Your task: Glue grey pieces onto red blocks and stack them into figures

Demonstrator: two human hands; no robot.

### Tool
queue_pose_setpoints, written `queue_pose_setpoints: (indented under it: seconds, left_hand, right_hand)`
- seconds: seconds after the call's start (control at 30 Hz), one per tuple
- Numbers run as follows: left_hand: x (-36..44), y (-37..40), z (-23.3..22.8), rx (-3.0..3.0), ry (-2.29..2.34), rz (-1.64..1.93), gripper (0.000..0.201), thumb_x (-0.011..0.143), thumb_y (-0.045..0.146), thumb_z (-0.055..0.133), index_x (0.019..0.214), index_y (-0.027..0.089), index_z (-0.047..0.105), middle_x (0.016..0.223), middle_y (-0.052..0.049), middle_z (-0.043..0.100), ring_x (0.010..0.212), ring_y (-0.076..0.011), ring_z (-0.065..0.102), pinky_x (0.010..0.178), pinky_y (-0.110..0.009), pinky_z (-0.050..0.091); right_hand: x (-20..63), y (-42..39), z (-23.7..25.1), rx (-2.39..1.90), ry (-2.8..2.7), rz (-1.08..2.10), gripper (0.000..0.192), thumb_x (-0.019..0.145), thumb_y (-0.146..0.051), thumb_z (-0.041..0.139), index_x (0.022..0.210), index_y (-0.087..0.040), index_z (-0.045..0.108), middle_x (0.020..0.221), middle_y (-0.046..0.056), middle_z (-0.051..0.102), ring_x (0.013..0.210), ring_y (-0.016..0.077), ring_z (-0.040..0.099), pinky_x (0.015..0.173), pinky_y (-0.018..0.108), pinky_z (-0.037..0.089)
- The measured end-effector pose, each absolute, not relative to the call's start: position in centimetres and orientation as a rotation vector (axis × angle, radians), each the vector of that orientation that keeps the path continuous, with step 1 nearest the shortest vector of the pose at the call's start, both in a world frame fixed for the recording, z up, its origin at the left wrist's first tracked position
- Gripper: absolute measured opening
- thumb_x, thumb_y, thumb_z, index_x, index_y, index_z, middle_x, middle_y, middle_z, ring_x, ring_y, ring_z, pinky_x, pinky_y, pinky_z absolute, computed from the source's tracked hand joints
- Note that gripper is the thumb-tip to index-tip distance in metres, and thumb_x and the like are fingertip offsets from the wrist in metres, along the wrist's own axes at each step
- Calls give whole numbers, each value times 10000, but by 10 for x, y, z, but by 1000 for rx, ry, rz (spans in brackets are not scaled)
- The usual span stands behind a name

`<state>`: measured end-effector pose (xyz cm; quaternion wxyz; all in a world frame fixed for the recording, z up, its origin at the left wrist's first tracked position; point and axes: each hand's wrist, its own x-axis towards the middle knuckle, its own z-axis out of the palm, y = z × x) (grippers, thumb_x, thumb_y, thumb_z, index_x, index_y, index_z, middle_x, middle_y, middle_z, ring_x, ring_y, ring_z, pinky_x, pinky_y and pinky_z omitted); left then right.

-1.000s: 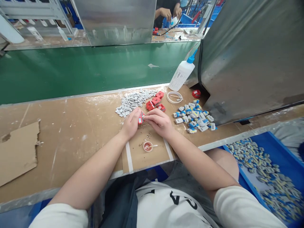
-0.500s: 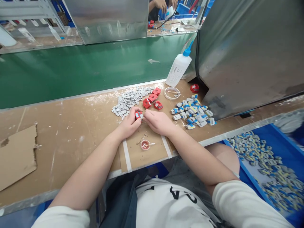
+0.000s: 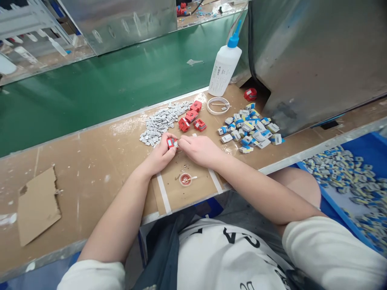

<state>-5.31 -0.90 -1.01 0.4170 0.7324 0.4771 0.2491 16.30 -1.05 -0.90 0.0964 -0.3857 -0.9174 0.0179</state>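
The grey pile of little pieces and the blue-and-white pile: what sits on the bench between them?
In the head view, three loose red parts lie between the grey pile and the blue-and-white pile.

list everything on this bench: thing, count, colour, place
red part in hand: one, red, pinched between both hands
loose red parts: four, red, just beyond the hands
far red part: one, red, by the metal housing
grey clips: a pile, grey, left of the loose red parts
blue-white parts: a pile, right of the hands
squeeze bottle: one, white with blue nozzle, at the bench's back edge
tape ring: one, white, before the bottle
small dish: one, reddish, near edge
cardboard scrap: one, brown, far left
left hand: holds the red part
right hand: fingertips at the red part
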Motion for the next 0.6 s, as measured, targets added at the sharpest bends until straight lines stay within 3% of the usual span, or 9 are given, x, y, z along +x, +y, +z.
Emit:
queue_pose_setpoints:
  seconds: [0.23, 0.47, 0.6]
  left_hand:
    - [-48, -14, -12, 1818, 1306, 641, 321, 926, 257, 520, 1242, 231, 470, 931, 10, 552, 792, -185, 524, 763, -335, 416]
    - [-48, -13, -14, 1830, 1255, 758, 306, 938, 280, 550, 1236, 225, 503, 1082, -36, 588, 920, -195, 574, 873, -346, 474]
    - [-49, -13, -15, 1818, 1191, 782, 349, 963, 295, 564, 1306, 232, 554, 1043, -45, 629, 943, -216, 613, 884, -361, 509]
  right_hand:
    - [157, -14, -16, -1202, -2661, 122, 172, 1121, -175, 430, 1117, -168, 602, 1060, 106, 732, 796, 232, 617, 651, 376, 222]
    - [165, 3, -21, -1019, -2540, 549, 304, 1188, -384, 360, 1076, -195, 570, 1006, 66, 741, 813, 211, 632, 718, 323, 321]
    - [168, 7, -21, -1013, -2551, 491, 285, 1185, -383, 382, 1114, -191, 580, 1052, 81, 746, 855, 220, 656, 709, 329, 312]
